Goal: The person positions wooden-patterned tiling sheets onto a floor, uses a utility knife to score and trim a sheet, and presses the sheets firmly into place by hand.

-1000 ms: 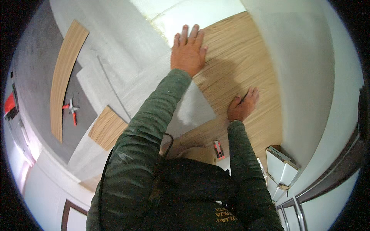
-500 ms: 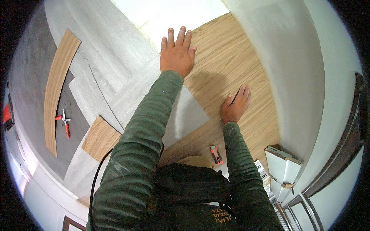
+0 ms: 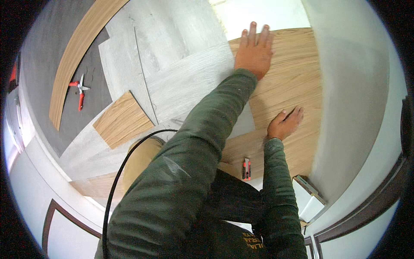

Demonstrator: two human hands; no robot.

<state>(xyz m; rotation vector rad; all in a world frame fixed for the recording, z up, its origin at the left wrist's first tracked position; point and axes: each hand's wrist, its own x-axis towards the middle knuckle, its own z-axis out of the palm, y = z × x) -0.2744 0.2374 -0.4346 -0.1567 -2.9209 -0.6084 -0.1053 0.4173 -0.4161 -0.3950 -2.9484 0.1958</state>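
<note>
My left hand (image 3: 254,54) lies with spread fingers on the wood-look flooring (image 3: 293,73), near its edge along a white, bright area (image 3: 258,11). My right hand (image 3: 284,121) rests lower right on the same flooring, fingers stretched out, thumb apart. Pale grey planks (image 3: 172,82) lie to the left, partly under my left forearm. A red-and-black utility knife (image 3: 246,169) lies near my right forearm. A short wood-look offcut (image 3: 120,118) sits on the grey planks.
A long wood-look strip (image 3: 73,56) lies beside red-handled snips (image 3: 81,90) on dark grey floor (image 3: 43,73). A wall (image 3: 353,86) borders the flooring at right. White boxes (image 3: 306,198) stand at lower right. A black cable (image 3: 113,194) runs beside my left arm.
The view has swung, so the floor, strip and snips sit differently in the picture. My left hand has shifted slightly rightward along the wood-look flooring's upper edge. Both hands remain flat.
</note>
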